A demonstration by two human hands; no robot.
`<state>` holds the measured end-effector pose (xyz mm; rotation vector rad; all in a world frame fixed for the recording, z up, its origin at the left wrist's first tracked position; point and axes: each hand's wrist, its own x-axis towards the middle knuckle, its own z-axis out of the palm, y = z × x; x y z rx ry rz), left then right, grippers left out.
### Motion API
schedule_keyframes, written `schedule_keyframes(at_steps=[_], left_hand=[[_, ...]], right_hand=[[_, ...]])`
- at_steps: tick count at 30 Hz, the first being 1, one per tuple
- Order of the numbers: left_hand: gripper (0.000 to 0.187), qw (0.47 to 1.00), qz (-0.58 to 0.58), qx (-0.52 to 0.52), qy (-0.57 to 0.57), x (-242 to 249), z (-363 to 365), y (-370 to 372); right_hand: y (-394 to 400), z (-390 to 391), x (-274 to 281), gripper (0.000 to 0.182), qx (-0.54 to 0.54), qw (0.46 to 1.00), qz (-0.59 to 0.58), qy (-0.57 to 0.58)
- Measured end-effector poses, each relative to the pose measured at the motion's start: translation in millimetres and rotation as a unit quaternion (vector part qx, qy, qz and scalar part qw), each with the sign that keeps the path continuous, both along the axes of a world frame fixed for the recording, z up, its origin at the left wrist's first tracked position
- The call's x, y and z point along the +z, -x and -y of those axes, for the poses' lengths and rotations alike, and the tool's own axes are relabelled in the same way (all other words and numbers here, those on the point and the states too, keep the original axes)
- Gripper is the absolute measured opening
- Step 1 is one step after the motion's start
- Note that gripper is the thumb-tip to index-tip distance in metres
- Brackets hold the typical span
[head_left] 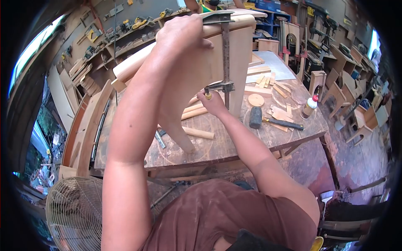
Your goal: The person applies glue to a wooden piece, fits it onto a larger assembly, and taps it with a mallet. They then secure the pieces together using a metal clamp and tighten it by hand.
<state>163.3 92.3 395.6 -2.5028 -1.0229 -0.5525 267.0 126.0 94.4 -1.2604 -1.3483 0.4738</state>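
A pale wooden furniture piece (201, 62) with a curved cut-out stands upright on the workbench (176, 152). A bar clamp (226, 54) runs down its near side, its upper jaw over the top edge. My left hand (182, 31) grips that top edge beside the upper jaw, thumb on the near side and fingers partly hidden. Lower down, my right hand (212, 102) is closed around the clamp's screw handle (207, 94), just beneath the lower jaw.
A black mallet (256, 117), a chisel-like tool (282, 123), a glue bottle (309, 107), a wooden disc (256, 99) and several offcuts lie or stand on the bench. A fan (75, 213) is at the lower left. Another person (211, 6) is behind the furniture piece.
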Motion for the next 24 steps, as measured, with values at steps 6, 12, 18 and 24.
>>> schedule_keyframes(at_steps=[6, 12, 18, 24], left_hand=[[0.053, 1.000, -0.012, 0.006, -0.008, 2.3, -1.1, -2.2], [0.053, 1.000, -0.007, 0.001, 0.002, -0.1, -8.7, -2.1], [0.055, 0.996, -0.011, -0.079, -0.044, -0.6, -32.8, 28.7], [0.065, 0.997, -0.066, 0.010, 0.032, 7.7, -5.5, 123.8]], right_hand=[[-8.5, -3.9, 1.4, 0.024, 0.066, 0.997, -0.028, 0.036], [-9.2, -6.2, 1.5, 0.026, 0.084, 0.996, -0.010, 0.018], [-8.1, -10.4, -1.8, 0.025, 0.067, 0.998, -0.015, 0.011], [-6.8, -12.8, -6.2, 0.020, 0.056, 0.998, -0.026, 0.020]])
